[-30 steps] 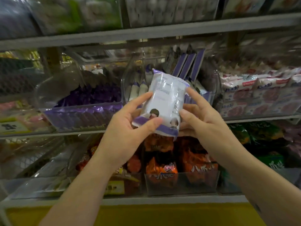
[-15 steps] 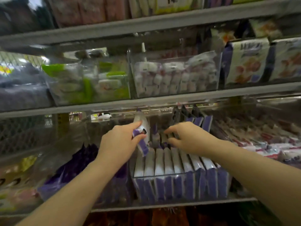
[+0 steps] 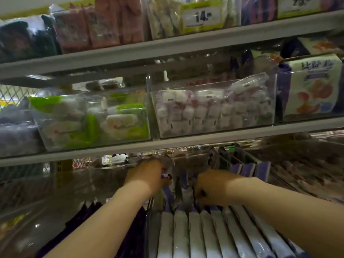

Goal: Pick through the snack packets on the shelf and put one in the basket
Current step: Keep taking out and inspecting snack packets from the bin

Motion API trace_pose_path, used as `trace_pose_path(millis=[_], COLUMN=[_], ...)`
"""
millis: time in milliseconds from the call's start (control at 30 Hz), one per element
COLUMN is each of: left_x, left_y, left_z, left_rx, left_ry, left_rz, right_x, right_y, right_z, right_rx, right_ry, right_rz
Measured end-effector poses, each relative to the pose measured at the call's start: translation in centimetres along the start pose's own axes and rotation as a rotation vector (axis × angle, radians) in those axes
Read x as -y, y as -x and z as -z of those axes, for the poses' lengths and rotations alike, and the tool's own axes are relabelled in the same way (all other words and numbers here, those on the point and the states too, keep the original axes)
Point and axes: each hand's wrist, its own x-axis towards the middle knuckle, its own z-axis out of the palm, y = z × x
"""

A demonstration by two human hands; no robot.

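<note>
A row of white and purple snack packets stands on edge in a clear bin on the lower shelf. My left hand is deep in the back of the bin and grips one white and purple packet, of which only a small part shows past my fingers. My right hand is beside it, its fingers curled down among the packets at the back of the row. No basket is in view.
More purple packets lean at the bin's back. The grey shelf rail runs just above my hands. Above it stand clear bins of green packs and pink-white packs. Dark purple packets fill the bin to the left.
The packet went from held up in both hands to pushed into the back of the bin by my left hand. My right hand let go and moved among the row.
</note>
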Motion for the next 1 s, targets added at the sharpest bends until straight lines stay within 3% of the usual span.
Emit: trace_pose_path(millis=[100, 233, 467, 600, 733, 833, 900, 1000], left_x=[-0.5, 0.0, 0.4, 0.3, -0.4, -1.9, -3.0, -4.7], left_y=[0.0, 0.3, 1.2, 1.8, 3.5, 5.6, 7.0, 9.4], left_z=[0.4, 1.1, 0.8, 0.9, 1.2, 1.5, 1.4, 1.2], left_rx=[-0.029, 0.093, 0.088, 0.078, -0.032, -0.16, -0.249, -0.223], left_ry=[-0.113, -0.147, -0.045, -0.04, -0.055, -0.001, 0.072, 0.364], left_rz=[-0.086, -0.129, -0.137, -0.14, -0.203, -0.241, -0.23, -0.17], right_x=[-0.2, -0.2, -0.2, -0.2, 1.1, 2.1, 2.9, 4.5], right_y=[-0.2, -0.1, -0.5, 0.3, 2.8, 5.2, 6.9, 9.8], right_z=[0.2, -0.5, -0.4, -0.3, -1.3, -1.5, -1.7, -2.3], right_rx=[-0.004, -0.08, -0.463, -0.608, -0.86, -1.027, -1.132, -1.262], right_ry=[0.005, 0.052, -0.107, -0.366, -0.544, -0.723, -0.719, -0.723], right_rz=[0.006, -0.027, -0.178, -0.279, -0.193, -0.181, -0.173, -0.162])
